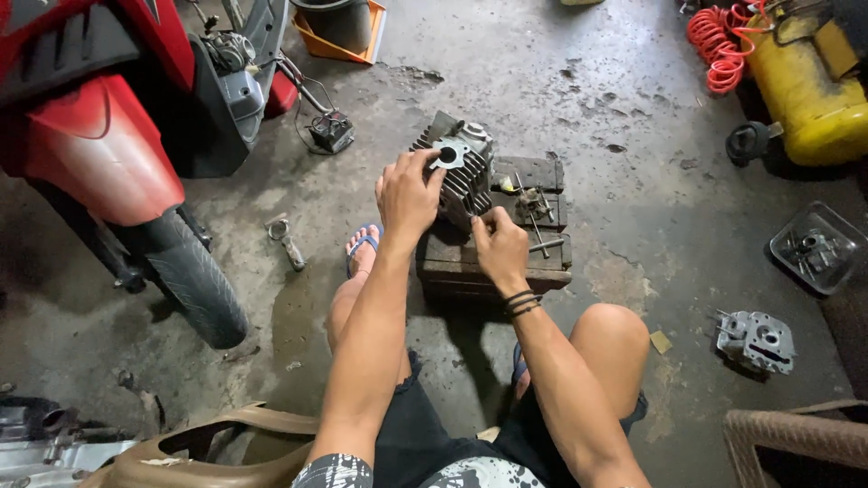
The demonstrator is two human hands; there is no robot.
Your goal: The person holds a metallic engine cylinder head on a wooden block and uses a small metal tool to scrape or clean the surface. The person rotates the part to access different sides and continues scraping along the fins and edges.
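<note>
A finned grey engine cylinder (463, 173) rests tilted on a dark wooden block (493, 262) on the concrete floor. My left hand (407, 194) grips its left side, fingers over the flange near the round port. My right hand (498, 242) pinches at the cylinder's lower right edge; what it holds is too small to tell. Small tools and bolts (535, 210) lie on the block beside the cylinder. My knees frame the block.
A red scooter (117, 136) with its tyre (194, 280) stands at left. A connecting rod (287, 239) lies on the floor. A cylinder head (756, 341), a clear parts tray (816, 246), a yellow compressor tank (805, 90) and an orange hose (719, 41) sit right.
</note>
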